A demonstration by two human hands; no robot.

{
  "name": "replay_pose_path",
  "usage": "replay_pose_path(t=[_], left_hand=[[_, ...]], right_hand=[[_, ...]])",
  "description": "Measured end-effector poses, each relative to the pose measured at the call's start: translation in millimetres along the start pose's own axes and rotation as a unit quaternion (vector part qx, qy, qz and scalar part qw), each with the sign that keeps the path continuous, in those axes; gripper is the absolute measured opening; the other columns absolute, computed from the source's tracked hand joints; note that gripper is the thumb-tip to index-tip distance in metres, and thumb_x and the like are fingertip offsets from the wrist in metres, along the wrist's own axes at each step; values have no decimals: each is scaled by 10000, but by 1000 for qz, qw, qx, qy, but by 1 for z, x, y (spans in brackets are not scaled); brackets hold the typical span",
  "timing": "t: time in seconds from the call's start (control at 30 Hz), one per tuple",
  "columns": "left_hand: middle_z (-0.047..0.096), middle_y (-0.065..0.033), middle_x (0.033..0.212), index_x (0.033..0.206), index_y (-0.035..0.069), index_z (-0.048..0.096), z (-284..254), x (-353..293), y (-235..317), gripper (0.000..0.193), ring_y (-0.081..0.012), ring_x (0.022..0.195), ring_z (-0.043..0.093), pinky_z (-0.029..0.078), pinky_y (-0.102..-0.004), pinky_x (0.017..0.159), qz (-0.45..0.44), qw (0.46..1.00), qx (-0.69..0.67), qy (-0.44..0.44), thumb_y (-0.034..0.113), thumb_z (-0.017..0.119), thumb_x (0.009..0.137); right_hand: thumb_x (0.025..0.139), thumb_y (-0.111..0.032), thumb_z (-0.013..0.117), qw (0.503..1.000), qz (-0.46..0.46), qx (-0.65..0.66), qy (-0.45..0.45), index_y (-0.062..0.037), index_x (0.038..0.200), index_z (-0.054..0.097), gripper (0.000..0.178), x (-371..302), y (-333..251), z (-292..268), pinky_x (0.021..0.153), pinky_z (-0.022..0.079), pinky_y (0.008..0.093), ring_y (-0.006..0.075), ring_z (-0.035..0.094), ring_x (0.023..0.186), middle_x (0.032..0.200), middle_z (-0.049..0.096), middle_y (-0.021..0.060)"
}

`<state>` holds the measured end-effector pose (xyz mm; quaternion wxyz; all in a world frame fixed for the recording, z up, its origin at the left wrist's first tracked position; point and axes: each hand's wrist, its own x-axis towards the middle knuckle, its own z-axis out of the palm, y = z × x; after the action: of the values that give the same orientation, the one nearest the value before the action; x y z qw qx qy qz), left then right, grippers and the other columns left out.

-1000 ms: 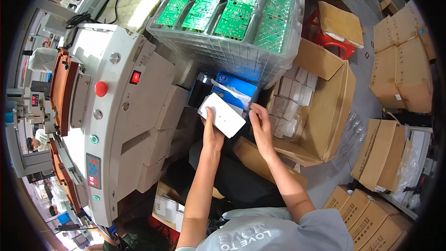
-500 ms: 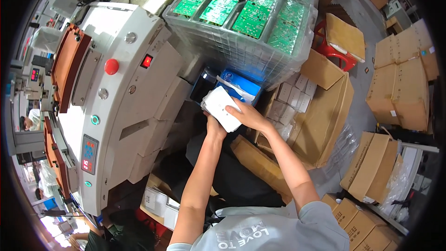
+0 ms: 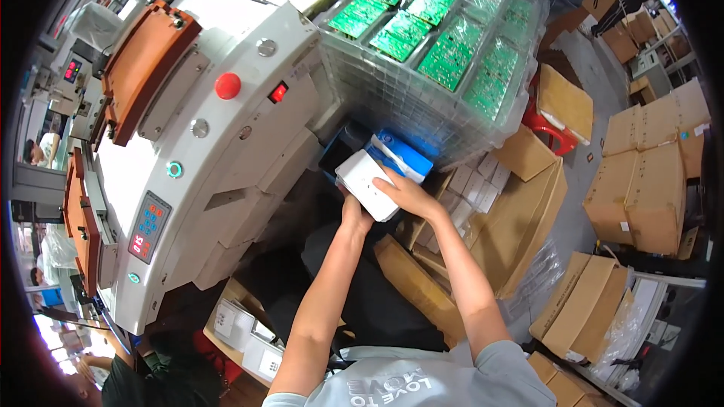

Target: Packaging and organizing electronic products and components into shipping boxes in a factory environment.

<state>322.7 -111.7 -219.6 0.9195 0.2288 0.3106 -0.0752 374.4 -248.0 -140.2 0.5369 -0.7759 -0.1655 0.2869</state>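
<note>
A stack of white, flat rectangular pieces is held in front of my body, small dark marks showing on its top face. My left hand supports it from below and on the near left, its fingers mostly hidden under the stack. Over the right edge lies my right hand, closed around it with the thumb on top. Just beyond the stack are a blue carton with a white flap or sheet and a dark blue bin. To the right, an open cardboard box contains several small white boxes.
A large white machine with a red button and orange-brown plates fills the left. Clear trays of green circuit boards stand ahead. Another cardboard box with white pieces sits lower left. Stacked cartons are at right; another person is lower left.
The whole view has shifted, so the machine and trays appear farther right. Both hands keep hold of the white stack, with little change in grip.
</note>
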Motion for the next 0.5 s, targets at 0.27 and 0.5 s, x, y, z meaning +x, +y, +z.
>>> replay_pose_path(t=[0.27, 0.5], left_hand=[[395, -77, 1441, 1408, 102, 372, 20, -35, 14, 725, -260, 1364, 299, 191, -428, 1121, 0, 983, 32, 183, 634, 214, 942], [361, -133, 1449, 1420, 32, 315, 25, -94, 34, 661, -270, 1332, 340, 191, -412, 1116, 242, 927, 193, 213, 508, 389, 967]], right_hand=[[954, -342, 489, 991, -31, -2, 127, 0, 1303, 456, 489, -23, -11, 7, 935, 419, 345, 301, 564, 1119, 1190, 586, 214], [954, -162, 520, 947, 32, 65, 314, 15, 1084, 603, 235, -123, 4, 31, 856, 465, 307, 183, 617, 926, 967, 656, 92]])
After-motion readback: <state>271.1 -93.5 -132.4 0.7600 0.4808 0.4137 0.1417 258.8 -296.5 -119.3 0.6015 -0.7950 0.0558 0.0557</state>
